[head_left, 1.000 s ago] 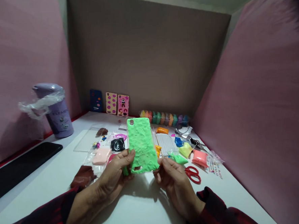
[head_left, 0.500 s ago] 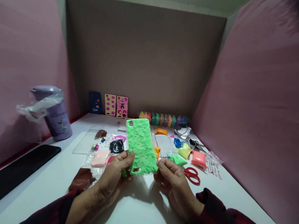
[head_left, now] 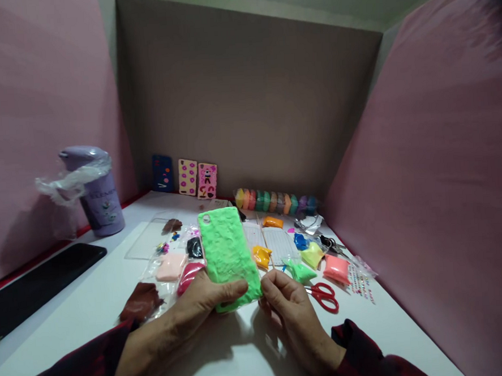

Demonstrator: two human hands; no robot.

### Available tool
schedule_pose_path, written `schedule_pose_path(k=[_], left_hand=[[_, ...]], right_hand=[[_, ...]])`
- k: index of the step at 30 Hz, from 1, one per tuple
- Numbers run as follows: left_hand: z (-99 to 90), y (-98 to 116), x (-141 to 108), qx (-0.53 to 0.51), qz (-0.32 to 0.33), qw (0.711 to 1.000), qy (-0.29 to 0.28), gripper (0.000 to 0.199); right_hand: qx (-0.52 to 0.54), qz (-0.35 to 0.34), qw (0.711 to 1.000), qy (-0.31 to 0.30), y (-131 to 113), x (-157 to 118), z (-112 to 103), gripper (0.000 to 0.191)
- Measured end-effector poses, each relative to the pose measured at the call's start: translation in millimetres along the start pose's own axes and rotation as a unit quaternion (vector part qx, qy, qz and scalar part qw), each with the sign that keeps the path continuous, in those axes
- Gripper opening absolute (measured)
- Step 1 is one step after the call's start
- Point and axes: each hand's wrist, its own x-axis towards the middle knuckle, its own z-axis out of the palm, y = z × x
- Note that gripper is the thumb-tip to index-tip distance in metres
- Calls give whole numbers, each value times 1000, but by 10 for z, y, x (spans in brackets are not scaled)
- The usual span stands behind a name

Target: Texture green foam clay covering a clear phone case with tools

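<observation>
A phone case (head_left: 225, 252) covered in bumpy bright green clay is held up over the white table, leaning to the left. My left hand (head_left: 211, 301) grips its lower left part, the thumb lying across the green face and the fingers hidden behind. At the lower right edge, my right hand (head_left: 288, 310) is closed, thumb and forefinger pinched against the case's rim. Just behind are a yellow-orange clay packet (head_left: 262, 256) and a green clay packet (head_left: 301, 271). Red-handled scissors (head_left: 324, 298) lie beside my right hand.
Brown clay (head_left: 141, 301), a pale pink clay packet (head_left: 171, 267) and a coral packet (head_left: 336, 269) surround the work area. Three decorated cases, one pink (head_left: 207, 180), lean on the back wall. A purple tumbler (head_left: 103, 203) and black phone (head_left: 48, 285) are at left.
The green case has tilted left and come lower. My left thumb has moved from its left edge across its lower face. My right hand stays at the lower right edge.
</observation>
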Motion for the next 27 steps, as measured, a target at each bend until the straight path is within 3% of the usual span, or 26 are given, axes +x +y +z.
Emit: schedule_pose_path(k=[9,18,27], left_hand=[[-19,-2,20,20,14,999,28,44],[-21,-19,17,61,24,997,28,45],[-12,2,12,31,10,999,37,45]], right_hand=[[-3,16,1000,-4,-64,-52,73,33],[-28,40,999,-13,-21,-28,11,38],[-8,43,999,-9,-31,-37,35,34]])
